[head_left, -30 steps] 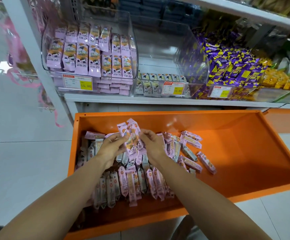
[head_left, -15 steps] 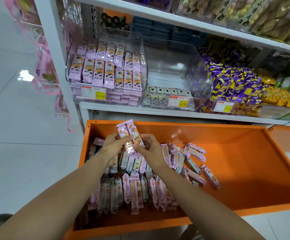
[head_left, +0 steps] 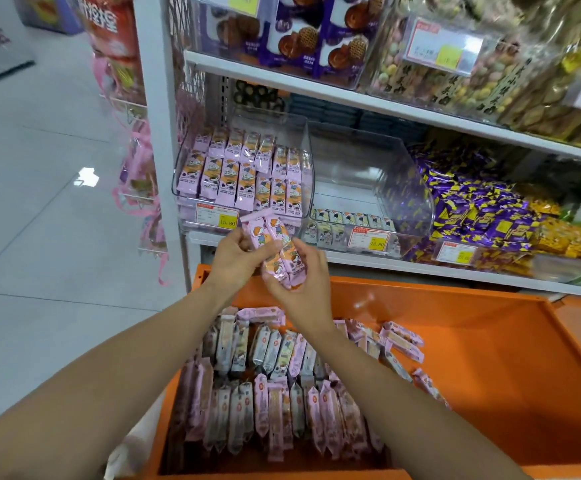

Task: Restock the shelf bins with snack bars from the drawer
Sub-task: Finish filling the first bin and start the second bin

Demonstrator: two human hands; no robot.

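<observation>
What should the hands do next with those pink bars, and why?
Probably lift the pink bars up into the clear bin just above them. The left hand and right hand both grip the bundle above the orange drawer, and that bin holds matching pink packs.

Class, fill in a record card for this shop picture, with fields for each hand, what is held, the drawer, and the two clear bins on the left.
left hand: grips the bundle from the left
right hand: grips the bundle's lower end
held: bundle of pink snack bars, above the drawer, in front of the shelf edge
drawer: orange, open, pink bars packed at its left side
left bin: stacked with pink bars
middle bin: mostly bare, with packets only along the front
</observation>
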